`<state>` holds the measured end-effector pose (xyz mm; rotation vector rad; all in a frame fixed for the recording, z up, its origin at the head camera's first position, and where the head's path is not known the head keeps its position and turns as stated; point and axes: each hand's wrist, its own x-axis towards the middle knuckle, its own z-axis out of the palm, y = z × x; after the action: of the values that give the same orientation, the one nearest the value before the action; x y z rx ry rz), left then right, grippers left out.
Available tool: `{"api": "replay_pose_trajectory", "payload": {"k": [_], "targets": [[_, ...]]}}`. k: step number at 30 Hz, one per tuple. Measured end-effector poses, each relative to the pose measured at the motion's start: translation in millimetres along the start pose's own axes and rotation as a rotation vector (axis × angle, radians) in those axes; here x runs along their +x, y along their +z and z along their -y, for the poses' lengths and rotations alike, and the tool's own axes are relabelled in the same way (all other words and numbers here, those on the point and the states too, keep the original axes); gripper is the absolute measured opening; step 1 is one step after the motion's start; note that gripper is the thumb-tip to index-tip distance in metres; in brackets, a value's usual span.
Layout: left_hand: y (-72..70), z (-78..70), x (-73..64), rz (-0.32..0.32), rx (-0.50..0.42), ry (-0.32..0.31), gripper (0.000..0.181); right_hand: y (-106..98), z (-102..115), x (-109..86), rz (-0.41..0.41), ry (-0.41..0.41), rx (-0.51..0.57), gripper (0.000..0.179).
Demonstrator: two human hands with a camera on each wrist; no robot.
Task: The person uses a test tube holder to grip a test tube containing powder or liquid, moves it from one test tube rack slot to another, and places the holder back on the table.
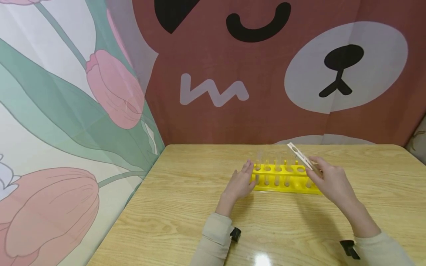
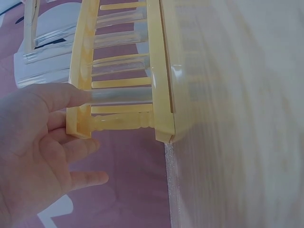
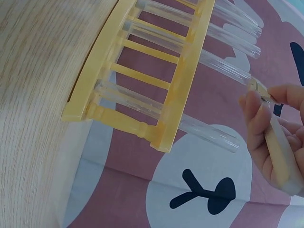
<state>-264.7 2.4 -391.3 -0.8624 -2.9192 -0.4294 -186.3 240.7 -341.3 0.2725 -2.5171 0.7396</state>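
Note:
A yellow test tube rack (image 1: 286, 190) stands on the table with several clear glass test tubes (image 3: 209, 133) upright in it. At its left end, my left hand (image 1: 237, 184) holds the top plate; in the left wrist view the thumb lies on the near face and other fingers reach past the end. My right hand (image 1: 334, 184) grips a wooden test tube clamp (image 1: 301, 156) above the rack's right part. Its tip points up and left, close to the tube mouths in the right wrist view. Whether the clamp touches a tube, I cannot tell.
The wood-grain table (image 1: 186, 195) extends to both sides and in front of the rack. Behind it hangs a printed cloth (image 1: 213, 125) with a bear face; another with tulips (image 1: 116, 88) hangs at left.

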Motion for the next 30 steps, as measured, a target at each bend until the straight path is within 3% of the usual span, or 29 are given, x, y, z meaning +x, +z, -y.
{"api": "replay_pose_trajectory", "payload": {"k": [16,23,30], "targets": [[1.3,0.8,2.0,-0.006,0.001,0.001,0.06,0.8,1.2,-1.0,0.019,0.047,0.02,0.025],[1.7,0.2,1.7,-0.013,-0.005,0.005,0.06,-2.9,0.3,-1.3,0.069,0.087,0.031,0.027],[0.7,2.0,3.6,-0.033,0.015,0.012,0.049,-8.4,-3.8,-2.0,0.09,0.101,0.027,0.028]]}}
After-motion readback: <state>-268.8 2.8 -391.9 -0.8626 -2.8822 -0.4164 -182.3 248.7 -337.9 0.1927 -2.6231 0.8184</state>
